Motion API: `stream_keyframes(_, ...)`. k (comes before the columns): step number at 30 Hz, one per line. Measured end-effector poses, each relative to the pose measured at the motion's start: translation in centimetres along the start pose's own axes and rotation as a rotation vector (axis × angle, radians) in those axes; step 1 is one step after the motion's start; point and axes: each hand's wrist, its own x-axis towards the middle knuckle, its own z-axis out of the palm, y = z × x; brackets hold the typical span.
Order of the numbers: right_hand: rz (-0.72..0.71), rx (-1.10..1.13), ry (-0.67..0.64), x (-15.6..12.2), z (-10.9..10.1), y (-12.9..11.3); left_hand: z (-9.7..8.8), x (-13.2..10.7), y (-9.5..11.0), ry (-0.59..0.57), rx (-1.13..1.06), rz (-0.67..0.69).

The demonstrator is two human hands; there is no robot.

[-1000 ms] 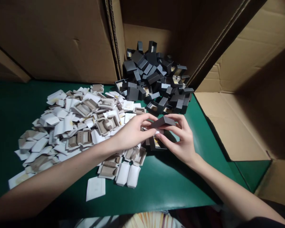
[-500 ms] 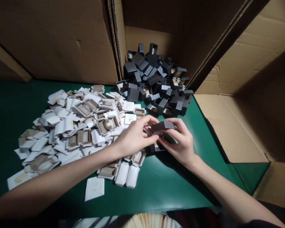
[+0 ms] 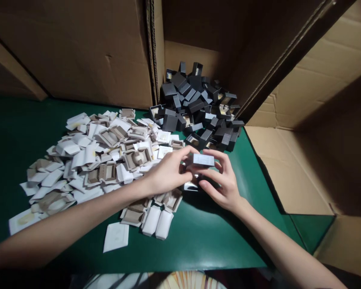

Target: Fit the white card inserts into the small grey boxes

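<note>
A small black box (image 3: 203, 160) is held up between my two hands over the green table. Its upper part catches the light and looks pale on top, while a lower part with a bright inside shows beneath. My left hand (image 3: 168, 172) grips the left side, thumb and fingers closed on it. From the right, the bent fingers of my right hand (image 3: 224, 182) hold the upper part and its edge. Fingers hide much of the box. Left of my hands lies a heap of white and grey-brown folded cardboard inserts (image 3: 108, 140).
Behind my hands, a pile of similar black boxes (image 3: 195, 106) spills from between cardboard walls (image 3: 108, 52). An open carton (image 3: 301, 168) stands at the right. Two white inserts (image 3: 156, 222) and a flat white piece (image 3: 116, 237) lie near the front of the green table (image 3: 204, 249).
The box has turned in my hands, so the top of its upper part now reflects light. Both hands sit slightly further left in view, and the whole view has shifted a little.
</note>
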Motion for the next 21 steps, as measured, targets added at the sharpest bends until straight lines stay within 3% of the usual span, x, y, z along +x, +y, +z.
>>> stream_keyframes(4, 0.047, 0.042, 0.154, -0.2, -0.4, 0.3, -2.4, 0.7, 1.2, 0.133, -0.036, 0.033)
stream_keyframes(7, 0.095, 0.029, 0.171, -0.1, -0.2, 0.8, -4.4, 1.1, 1.9, 0.295, -0.011, 0.050)
stream_keyframes(13, 0.172, -0.038, -0.068, -0.2, 0.5, 1.7, -6.9, 1.5, 2.1, 0.458, -0.056, 0.129)
stream_keyframes(17, 0.095, -0.086, -0.317, -0.3, 0.8, 1.9, -8.5, 1.4, 1.8, 0.530, -0.081, 0.142)
stream_keyframes(21, 0.081, -0.123, -0.362, -0.4, 0.9, 2.0, -10.0, 1.4, 1.5, 0.578, -0.063, 0.098)
